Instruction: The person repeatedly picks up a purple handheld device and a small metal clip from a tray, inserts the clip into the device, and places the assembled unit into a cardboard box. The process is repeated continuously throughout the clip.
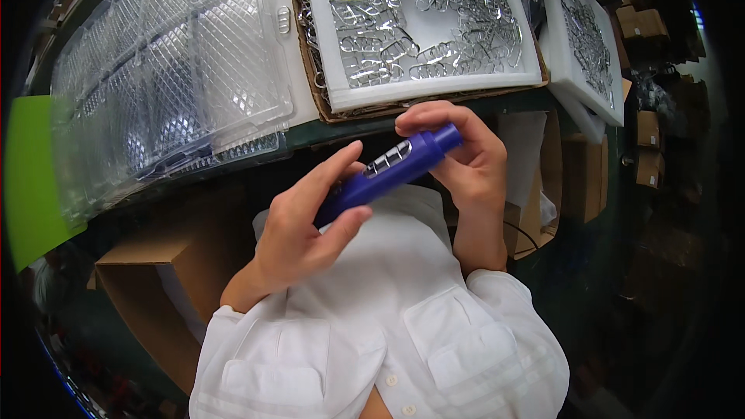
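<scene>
A dark blue tube-shaped tool [392, 167] is held tilted in front of my chest, its narrower end up and to the right. A ladder-shaped shiny metal clip [388, 159] lies in a slot on its upper side. My left hand [303, 221] grips the lower end, thumb on the near side and fingers on the far side. My right hand [473, 159] has its fingers curled about the narrow upper end; exactly where its fingertips touch is partly hidden.
Beyond my hands, a white foam tray [434, 85] full of metal clips rests on a cardboard box. Another foam tray [590, 46] stands at right. Clear plastic trays [171, 70] lie at left by a green sheet [35, 186]. Open cardboard boxes [159, 244] sit below the bench.
</scene>
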### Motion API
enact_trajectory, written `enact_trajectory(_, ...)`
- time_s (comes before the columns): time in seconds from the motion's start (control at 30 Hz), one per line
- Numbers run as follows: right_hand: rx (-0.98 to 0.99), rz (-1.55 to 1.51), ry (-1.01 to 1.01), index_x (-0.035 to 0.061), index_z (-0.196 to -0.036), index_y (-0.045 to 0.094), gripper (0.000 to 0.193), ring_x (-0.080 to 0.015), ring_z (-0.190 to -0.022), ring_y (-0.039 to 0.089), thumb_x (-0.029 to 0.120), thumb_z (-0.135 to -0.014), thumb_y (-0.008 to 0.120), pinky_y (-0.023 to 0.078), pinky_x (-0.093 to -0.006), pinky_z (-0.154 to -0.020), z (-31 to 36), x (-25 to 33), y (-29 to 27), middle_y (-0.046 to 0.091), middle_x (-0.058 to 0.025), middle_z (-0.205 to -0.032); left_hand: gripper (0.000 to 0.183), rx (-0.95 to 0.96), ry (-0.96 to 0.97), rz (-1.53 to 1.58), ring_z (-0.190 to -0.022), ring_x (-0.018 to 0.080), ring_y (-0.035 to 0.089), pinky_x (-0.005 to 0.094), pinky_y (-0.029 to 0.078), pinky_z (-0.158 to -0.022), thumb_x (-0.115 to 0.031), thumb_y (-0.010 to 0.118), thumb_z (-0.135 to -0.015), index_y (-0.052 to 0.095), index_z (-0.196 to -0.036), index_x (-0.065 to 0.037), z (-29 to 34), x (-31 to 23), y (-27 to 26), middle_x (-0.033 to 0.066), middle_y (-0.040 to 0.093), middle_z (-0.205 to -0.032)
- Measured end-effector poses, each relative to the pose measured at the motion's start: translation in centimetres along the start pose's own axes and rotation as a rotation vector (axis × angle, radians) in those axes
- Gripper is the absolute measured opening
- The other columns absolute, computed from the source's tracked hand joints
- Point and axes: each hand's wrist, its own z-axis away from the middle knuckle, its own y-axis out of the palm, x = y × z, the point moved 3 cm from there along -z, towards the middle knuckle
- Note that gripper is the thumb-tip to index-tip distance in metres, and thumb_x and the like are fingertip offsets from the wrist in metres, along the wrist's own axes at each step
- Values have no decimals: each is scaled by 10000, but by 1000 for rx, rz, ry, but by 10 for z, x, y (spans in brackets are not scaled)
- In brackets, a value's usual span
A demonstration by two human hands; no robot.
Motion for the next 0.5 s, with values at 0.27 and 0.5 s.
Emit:
enact_trajectory(0.27,88,19,-203,-53,-1168,666,559,-287,-1229,660,-277,-686,494,525,-380,-1056,-4,-1,-5,673,-209,-1254,736,-120,212,-164,-1088,316,749,372,608,-923,66,870,-762,535,-1415,20,5,-21,3,236,721,-1239)
enact_trajectory(0.5,91,2,-214,-51,-1163,667,531,-285,-1220,662,-283,-706,528,532,-372,-1041,-7,-3,-6,677,-207,-1247,660,-138,229,-172,-1101,334,744,381,617,-916,71,877,-758,559,-1331,-3,6,-23,6,247,711,-1244)
